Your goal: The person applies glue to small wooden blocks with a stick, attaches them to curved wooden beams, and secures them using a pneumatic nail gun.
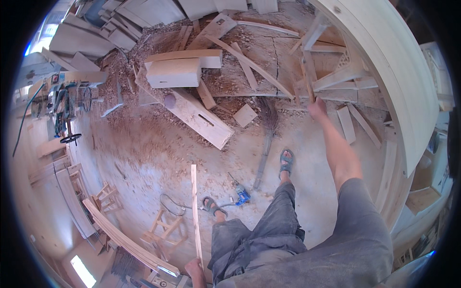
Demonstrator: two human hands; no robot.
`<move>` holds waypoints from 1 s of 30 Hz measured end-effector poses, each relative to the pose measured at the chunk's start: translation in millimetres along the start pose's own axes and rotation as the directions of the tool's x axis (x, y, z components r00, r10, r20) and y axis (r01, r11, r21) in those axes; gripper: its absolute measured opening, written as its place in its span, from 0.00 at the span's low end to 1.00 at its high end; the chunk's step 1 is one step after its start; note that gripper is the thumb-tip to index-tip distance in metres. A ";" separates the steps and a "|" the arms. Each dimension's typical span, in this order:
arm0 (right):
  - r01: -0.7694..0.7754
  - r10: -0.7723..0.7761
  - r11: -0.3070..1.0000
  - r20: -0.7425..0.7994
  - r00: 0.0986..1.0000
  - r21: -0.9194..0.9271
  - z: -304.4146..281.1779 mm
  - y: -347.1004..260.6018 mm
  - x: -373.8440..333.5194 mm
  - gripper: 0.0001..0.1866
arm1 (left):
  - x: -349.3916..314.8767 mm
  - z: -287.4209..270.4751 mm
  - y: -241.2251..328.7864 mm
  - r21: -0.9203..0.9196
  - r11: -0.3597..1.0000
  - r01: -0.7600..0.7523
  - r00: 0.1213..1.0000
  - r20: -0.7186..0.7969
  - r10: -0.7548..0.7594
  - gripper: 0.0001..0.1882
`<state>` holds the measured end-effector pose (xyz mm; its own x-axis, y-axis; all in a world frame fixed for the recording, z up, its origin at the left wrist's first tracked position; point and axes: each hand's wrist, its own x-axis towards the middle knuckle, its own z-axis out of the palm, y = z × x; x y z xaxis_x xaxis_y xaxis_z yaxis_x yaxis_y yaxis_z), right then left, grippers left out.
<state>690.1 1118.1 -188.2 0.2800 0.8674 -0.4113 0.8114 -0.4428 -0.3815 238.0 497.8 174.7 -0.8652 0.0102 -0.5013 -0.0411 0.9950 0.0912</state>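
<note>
My left hand [194,270] is low in the view, beside my left leg, with its fingers closed round a long, narrow wooden strip [195,206]. The strip stands out ahead of me, its far end above my left foot. My right arm is stretched far forward to the right. At its end my right hand [317,110] is closed on a thin wooden stick [308,82], beside a timber frame [338,77]. Part of the grip is hidden by the hand itself.
A blue power tool [243,196] with a cord lies between my feet. Ahead are a twig broom [267,127], a slotted board [204,120], a wooden block [174,73] and shavings. A large curved panel [398,62] rises at the right; a machine with a handwheel [71,138] stands left.
</note>
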 end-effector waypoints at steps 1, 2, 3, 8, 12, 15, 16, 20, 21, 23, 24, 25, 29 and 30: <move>-0.004 0.004 1.000 -0.009 1.000 0.011 11.9 -12.6 -23.5 0.21 | 6.5 -5.6 -1.9 -0.067 0.997 0.048 0.999 -0.014 -0.049 0.11; -0.007 0.009 1.000 0.047 0.999 -0.023 26.4 -14.8 -51.0 0.20 | 19.2 -9.5 -11.2 -0.134 0.986 0.095 0.995 -0.023 -0.099 0.12; 0.004 0.002 0.998 0.096 0.995 -0.063 32.9 -14.7 -74.9 0.20 | 41.0 -13.5 -27.8 0.062 0.991 -0.116 0.993 -0.025 0.118 0.12; 0.240 -0.226 0.971 0.283 0.932 -0.016 38.5 39.4 -215.0 0.29 | 152.6 -39.6 -62.2 0.362 0.770 -0.525 0.837 0.058 0.543 0.14; 0.168 0.074 0.846 0.422 0.904 -0.506 55.8 -15.0 -320.5 0.15 | 278.2 -123.4 -26.9 -0.503 0.862 -0.061 0.998 -0.046 0.043 0.18; 0.316 0.072 0.637 0.463 0.884 -0.703 26.4 -66.5 -359.6 0.20 | 332.3 -103.2 -64.6 -0.720 0.686 0.109 0.994 0.064 -0.090 0.17; 0.221 0.101 0.751 0.440 0.893 -0.622 82.7 -126.9 -396.9 0.20 | 375.0 -138.3 -70.2 -0.727 0.686 0.031 0.999 0.014 -0.031 0.16; 0.503 -0.003 0.590 0.621 0.784 -0.632 119.2 -255.8 -430.3 0.24 | 456.7 -249.7 -40.2 -0.918 0.205 0.340 0.938 0.314 -0.146 0.13; 0.516 -0.002 0.582 0.634 0.774 -0.628 136.4 -291.9 -430.2 0.26 | 471.9 -269.3 -43.3 -0.929 0.124 0.348 0.935 0.334 -0.124 0.13; 0.625 -0.008 0.577 0.761 0.648 -0.526 162.0 -376.9 -427.1 0.26 | 512.6 -299.5 -40.8 -0.935 -0.016 0.353 0.934 0.354 -0.047 0.13; 0.640 -0.018 0.631 0.817 0.577 -0.438 183.5 -435.6 -443.3 0.25 | 532.1 -301.0 -47.4 -0.937 -0.014 0.348 0.937 0.348 0.006 0.13; 0.630 -0.024 0.697 0.867 0.497 -0.342 200.2 -494.6 -461.0 0.24 | 550.8 -300.3 -50.5 -0.922 -0.100 0.375 0.926 0.376 0.009 0.13; 0.407 -0.061 0.909 0.940 0.335 -0.086 268.5 -657.9 -524.4 0.21 | 630.5 -340.2 -49.7 -0.839 -0.318 0.442 0.890 0.455 0.037 0.12; 0.384 -0.103 0.923 0.942 0.319 -0.029 297.6 -687.1 -531.8 0.22 | 656.0 -350.2 -51.5 -0.834 -0.354 0.424 0.896 0.443 0.032 0.12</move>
<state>-169.0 893.5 46.3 -0.4780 0.1085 -0.8716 0.8710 -0.0694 -0.4863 -502.5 418.5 142.4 -0.5555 0.0854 -0.8271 -0.7692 -0.4305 0.4722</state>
